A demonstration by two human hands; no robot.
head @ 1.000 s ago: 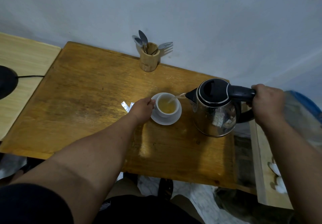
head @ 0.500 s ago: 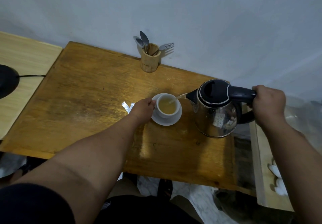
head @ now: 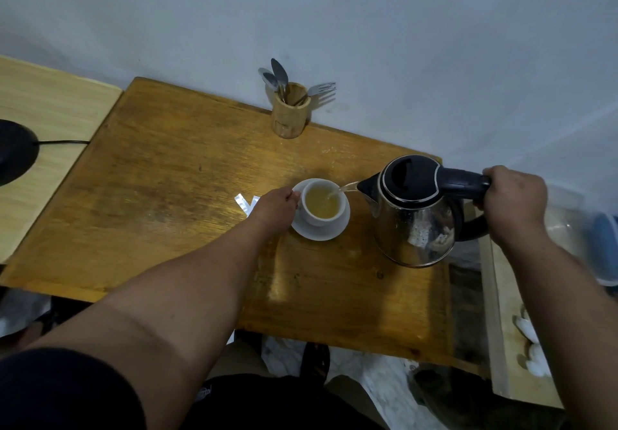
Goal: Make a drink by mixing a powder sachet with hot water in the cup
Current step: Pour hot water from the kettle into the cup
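Note:
A white cup (head: pixel 321 218) holding pale yellow liquid stands on a white saucer (head: pixel 334 233) near the middle of the wooden table (head: pixel 167 195). My left hand (head: pixel 276 207) grips the cup's left side. My right hand (head: pixel 515 202) is closed on the black handle of a steel kettle (head: pixel 418 225), which is tilted left. A thin stream of water runs from its spout into the cup. A silver torn sachet (head: pixel 245 202) lies flat just left of my left hand, partly hidden by it.
A wooden holder (head: pixel 289 115) with spoons and a fork stands at the table's back edge by the wall. A black kettle base (head: pixel 13 151) with its cord sits on a lighter table at left. A pale wooden shelf (head: pixel 511 329) borders the right side.
The liquid level in the cup has risen a little as water keeps pouring. Both hands and the kettle stay almost where they were.

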